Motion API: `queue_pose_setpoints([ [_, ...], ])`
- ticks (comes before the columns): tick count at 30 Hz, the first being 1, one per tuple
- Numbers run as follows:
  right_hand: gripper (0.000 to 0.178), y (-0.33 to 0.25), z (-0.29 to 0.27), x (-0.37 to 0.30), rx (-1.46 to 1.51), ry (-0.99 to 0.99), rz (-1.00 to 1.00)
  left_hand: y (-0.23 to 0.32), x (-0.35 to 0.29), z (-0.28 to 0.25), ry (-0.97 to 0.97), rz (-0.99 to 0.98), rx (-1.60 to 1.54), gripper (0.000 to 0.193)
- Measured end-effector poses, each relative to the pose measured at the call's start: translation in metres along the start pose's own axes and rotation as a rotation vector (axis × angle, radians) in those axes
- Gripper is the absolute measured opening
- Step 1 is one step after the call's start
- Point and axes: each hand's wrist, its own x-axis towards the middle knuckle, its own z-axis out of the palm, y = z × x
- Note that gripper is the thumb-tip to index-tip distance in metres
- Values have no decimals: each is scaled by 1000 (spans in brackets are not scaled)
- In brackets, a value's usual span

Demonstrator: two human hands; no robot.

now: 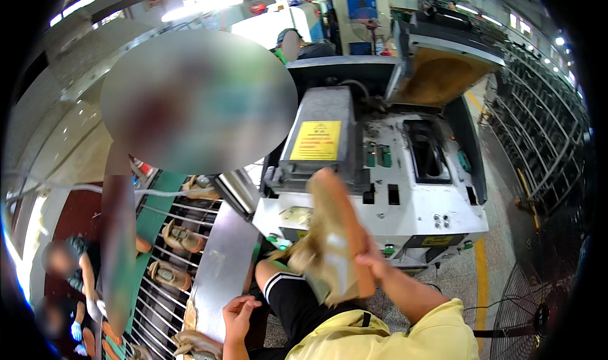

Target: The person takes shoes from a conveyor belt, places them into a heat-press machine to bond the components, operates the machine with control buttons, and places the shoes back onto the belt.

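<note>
A tan sneaker [335, 243] with a gum-coloured sole and pale stripes on its side is held up in front of me, toe pointing up and away. My right hand [373, 262] grips it by the sole on its right side. Tan laces or a tongue hang loose at its left. Lower left, above the metal ledge, my left hand [239, 312] is curled, thumb near the fingertips, and I see nothing in it. Behind the sneaker stands a white machine [392, 202] with a raised lid and a grey metal housing [324, 116].
At left, a conveyor of metal rods [158, 290] carries several tan shoes [183, 236] beside a grey metal ledge [221, 252]. People [85, 271] work beyond it. A fan [538, 315] stands at lower right, with dark racks [538, 119] behind it.
</note>
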Motion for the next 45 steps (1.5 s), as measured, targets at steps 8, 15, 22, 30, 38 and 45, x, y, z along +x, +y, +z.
queue_pose_setpoints([
  [8,90,-182,-183,43,-823,640,-517,-193,20,-124,504,-223,404,13],
  [15,88,-289,-218,147,-1663,969,91,-219,11,-119,607,-201,498,18],
  [22,93,-250,-244,196,-1612,1024,533,-203,5,-129,663,-251,405,35],
  [30,89,-223,-248,165,-1648,1035,348,-198,33,-81,450,-312,345,30],
  [38,85,-233,-242,163,-1646,998,357,-167,54,-7,165,-356,231,26],
  [45,61,-184,-252,113,-1977,996,-33,-150,105,142,-399,-329,317,32],
])
